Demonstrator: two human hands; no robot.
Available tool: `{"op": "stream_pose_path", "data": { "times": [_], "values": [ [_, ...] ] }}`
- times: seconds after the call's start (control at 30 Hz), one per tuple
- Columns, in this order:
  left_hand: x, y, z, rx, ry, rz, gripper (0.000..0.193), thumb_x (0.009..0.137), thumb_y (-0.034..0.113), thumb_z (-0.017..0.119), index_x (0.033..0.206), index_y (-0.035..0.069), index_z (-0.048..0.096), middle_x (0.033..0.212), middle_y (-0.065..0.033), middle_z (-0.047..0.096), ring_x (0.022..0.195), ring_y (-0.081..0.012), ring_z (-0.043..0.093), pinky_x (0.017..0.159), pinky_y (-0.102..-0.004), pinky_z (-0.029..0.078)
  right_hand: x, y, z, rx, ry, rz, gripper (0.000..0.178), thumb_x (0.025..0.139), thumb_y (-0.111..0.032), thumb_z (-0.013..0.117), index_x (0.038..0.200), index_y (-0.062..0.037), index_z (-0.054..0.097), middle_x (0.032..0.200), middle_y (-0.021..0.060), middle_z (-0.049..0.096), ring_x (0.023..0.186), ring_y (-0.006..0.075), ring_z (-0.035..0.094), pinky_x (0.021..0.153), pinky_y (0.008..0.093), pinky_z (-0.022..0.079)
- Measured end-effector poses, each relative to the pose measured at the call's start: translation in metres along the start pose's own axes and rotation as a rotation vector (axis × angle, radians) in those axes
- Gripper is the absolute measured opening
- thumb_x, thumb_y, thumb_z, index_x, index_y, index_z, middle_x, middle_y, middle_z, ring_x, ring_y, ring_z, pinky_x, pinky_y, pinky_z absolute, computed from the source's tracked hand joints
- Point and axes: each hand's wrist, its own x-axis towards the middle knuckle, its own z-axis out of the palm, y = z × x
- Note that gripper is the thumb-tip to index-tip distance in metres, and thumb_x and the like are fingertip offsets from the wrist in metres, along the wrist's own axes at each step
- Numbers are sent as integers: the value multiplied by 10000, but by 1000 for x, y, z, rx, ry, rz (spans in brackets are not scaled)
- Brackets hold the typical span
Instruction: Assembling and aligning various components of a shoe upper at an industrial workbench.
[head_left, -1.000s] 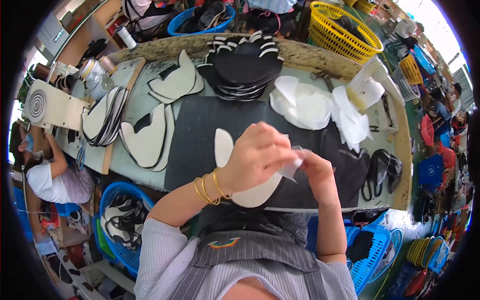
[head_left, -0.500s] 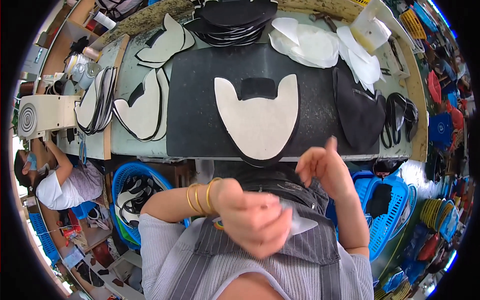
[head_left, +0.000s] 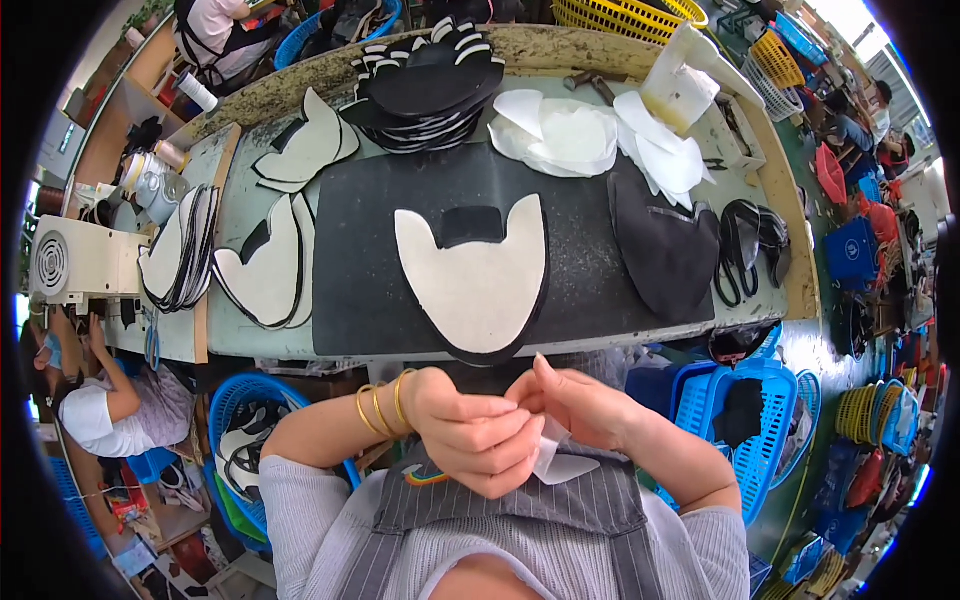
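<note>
In front of my apron, my left hand [head_left: 478, 440] is closed on a thin, translucent white sheet [head_left: 547, 455], which hangs out beside its fingers. My right hand [head_left: 585, 408] meets the left fingertips, its fingers curled and its thumb sticking up; whatever it pinches is hidden. Beyond both hands, a U-shaped off-white piece with black edging [head_left: 475, 285] lies on the black mat [head_left: 590, 270], its rounded end reaching the table's near edge. A small black patch [head_left: 472, 225] sits in its notch. Neither hand touches this piece.
Similar pieces [head_left: 265, 265] lie left, with a black stack [head_left: 430, 95] behind. At right are white sheets [head_left: 560, 135], a black piece [head_left: 665, 250] and scissors [head_left: 738, 255]. Blue baskets [head_left: 765, 420] flank me. Another person [head_left: 125, 410] sits at far left.
My right hand has come left to join my left hand, its fingers now at the left fingertips. The whole view has shifted, showing more beyond the table's far edge.
</note>
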Motion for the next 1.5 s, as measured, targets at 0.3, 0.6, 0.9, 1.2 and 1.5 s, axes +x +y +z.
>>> {"op": "stream_pose_path", "data": {
  "times": [0.3,0.6,0.9,1.2,1.5],
  "values": [
    [1,5,0,-71,42,-92,47,807,138,541,848,159,530,840,19,637,781,-93,597,667,-196,409,3,-16,-13,-209,-51,-196,162,954,-182,530,876,-40,523,614,-33,433,491,41,356,424,205,260],
    [-3,13,-5,-306,78,-308,312,665,-60,633,883,86,465,836,-72,562,767,-279,671,579,-297,576,14,-5,-21,-728,223,-511,168,956,-151,500,867,-10,484,647,78,543,575,137,540,516,274,419],
    [1,-2,-48,-188,-27,-964,329,733,-92,605,1033,20,527,929,-167,636,727,-287,665,578,-328,547,-71,72,-183,-1754,1203,-397,260,858,-284,580,972,-54,622,874,140,599,861,351,522,763,439,424],
    [8,-15,-20,-161,-42,-1288,184,839,16,603,1007,60,542,858,-111,620,661,-244,642,559,-308,504,22,-37,-3,-996,3,-715,482,763,-136,704,1162,34,494,982,117,635,883,186,622,827,305,480],
    [-14,-22,-18,-165,-43,-1339,198,861,17,629,1041,26,548,789,-59,634,587,-92,623,507,-207,469,61,-65,-3,-803,-36,-436,381,850,-159,633,1151,40,513,998,104,637,874,115,602,732,253,469]
  ]
}}
